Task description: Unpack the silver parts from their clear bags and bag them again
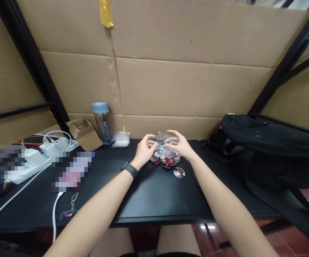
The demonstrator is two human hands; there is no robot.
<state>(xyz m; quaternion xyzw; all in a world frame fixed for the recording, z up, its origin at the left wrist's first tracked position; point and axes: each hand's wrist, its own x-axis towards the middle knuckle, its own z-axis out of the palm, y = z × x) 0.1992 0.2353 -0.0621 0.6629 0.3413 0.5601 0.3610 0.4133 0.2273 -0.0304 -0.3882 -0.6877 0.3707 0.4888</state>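
Note:
A small clear plastic bag (161, 137) stands between my two hands above the middle of the table. My left hand (145, 150), with a dark band on its wrist, pinches the bag's left side between thumb and fingers. On the other side, my right hand (180, 144) has its thumb and fingers closed on the bag's right edge. Directly beneath lies a pile of shiny round metal discs (167, 162) with red parts, partly covered by the bag and fingers. One single disc (179, 172) with a red middle lies apart, nearer to me.
Left on the black table (154, 200) are a power strip (32, 166), an open cardboard box (85, 134), a blue-lidded bottle (102, 123), a stack of clear bags (121, 139) and a keychain (70, 213). A black backpack (272, 146) fills the right side. Cardboard walls stand behind.

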